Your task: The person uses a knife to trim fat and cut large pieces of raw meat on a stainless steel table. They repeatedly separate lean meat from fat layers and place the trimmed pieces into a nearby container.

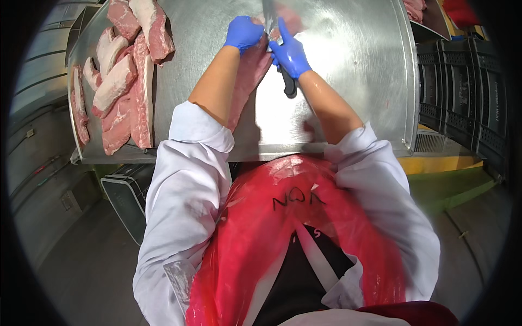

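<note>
My left hand (243, 36), in a blue glove, is closed on a long pink strip of meat (244, 89) that runs down the steel table (198, 30) under my left forearm. Just right of it, my gloved right hand (289, 53) is closed on a knife with a black handle (289, 86), which sticks out below my fingers. The metal blade (268, 13) points toward the top edge, lying along the meat beside my left hand. The blade's tip is out of frame, and part of the meat is hidden by my arm.
Several cuts of fatty meat (114, 81) are piled on the table's left side. At upper right is a container of meat (414, 12), above stacked dark crates (457, 95). A dark bin (122, 195) stands below the table's front left corner.
</note>
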`<state>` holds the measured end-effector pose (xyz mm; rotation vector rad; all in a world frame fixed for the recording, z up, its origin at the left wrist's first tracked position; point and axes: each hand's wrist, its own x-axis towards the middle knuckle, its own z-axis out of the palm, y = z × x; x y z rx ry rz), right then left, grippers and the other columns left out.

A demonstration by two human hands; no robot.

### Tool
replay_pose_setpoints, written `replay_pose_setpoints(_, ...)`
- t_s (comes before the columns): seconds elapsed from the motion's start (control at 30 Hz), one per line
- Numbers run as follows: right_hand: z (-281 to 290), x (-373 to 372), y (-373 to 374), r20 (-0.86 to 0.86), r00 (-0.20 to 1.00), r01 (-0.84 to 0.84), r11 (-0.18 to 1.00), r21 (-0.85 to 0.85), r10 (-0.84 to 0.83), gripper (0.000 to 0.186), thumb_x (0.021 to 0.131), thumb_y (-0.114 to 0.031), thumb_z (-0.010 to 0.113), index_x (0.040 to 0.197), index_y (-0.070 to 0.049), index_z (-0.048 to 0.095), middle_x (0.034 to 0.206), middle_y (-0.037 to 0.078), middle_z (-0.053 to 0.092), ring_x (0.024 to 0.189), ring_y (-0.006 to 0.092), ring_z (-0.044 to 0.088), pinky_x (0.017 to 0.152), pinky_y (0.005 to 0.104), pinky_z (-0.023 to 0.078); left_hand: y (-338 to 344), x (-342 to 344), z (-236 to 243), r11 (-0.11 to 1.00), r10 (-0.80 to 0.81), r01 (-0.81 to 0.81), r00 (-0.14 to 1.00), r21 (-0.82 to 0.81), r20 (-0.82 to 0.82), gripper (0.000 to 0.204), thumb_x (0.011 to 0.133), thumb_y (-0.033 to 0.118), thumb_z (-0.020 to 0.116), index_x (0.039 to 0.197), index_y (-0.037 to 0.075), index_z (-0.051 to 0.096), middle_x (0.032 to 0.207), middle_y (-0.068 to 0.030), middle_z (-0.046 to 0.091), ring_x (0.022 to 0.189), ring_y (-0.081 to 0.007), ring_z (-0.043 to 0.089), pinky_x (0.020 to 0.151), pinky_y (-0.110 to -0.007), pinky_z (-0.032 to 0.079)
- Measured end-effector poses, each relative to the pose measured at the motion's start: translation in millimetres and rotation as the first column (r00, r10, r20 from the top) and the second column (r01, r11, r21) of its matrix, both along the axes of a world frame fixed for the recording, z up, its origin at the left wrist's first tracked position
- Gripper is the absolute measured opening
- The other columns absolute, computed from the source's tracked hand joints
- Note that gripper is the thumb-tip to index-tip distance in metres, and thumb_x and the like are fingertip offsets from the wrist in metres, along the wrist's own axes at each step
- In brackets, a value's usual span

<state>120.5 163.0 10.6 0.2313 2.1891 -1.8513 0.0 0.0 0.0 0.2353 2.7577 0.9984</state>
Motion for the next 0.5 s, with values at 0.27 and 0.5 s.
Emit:
replay_pose_setpoints(0.27,41,36,-3,0.057,0.992,-0.113,0.992,0.052,0.11,0.075,0.1,-0.025,0.049,0.165,-0.014,0.013,0.094,0.023,0.073,0.068,0.0291,0.072,0.07,0.0414,0.059,14,5,70,1.0,-0.028,0.025,0.962,0.016,0.273,0.032,0.095,0.021,0.057,0.092,-0.008,0.072,0.093,-0.0202,0.075,0.097,-0.0224,0.074,0.083,-0.036,0.058)
replay_pose_setpoints(0.5,46,96,-15,0.12,0.97,-0.208,0.978,-0.026,0.209,0.076,0.099,-0.023,0.052,0.165,-0.018,0.015,0.084,0.021,0.07,0.065,0.0276,0.07,0.066,0.0404,0.059,-23,-11,48,0.998,-0.002,0.011,0.991,-0.061,0.133,0.037,0.092,0.031,0.067,0.086,-0.005,0.072,0.081,-0.0125,0.074,0.078,-0.0196,0.07,0.073,-0.035,0.054)
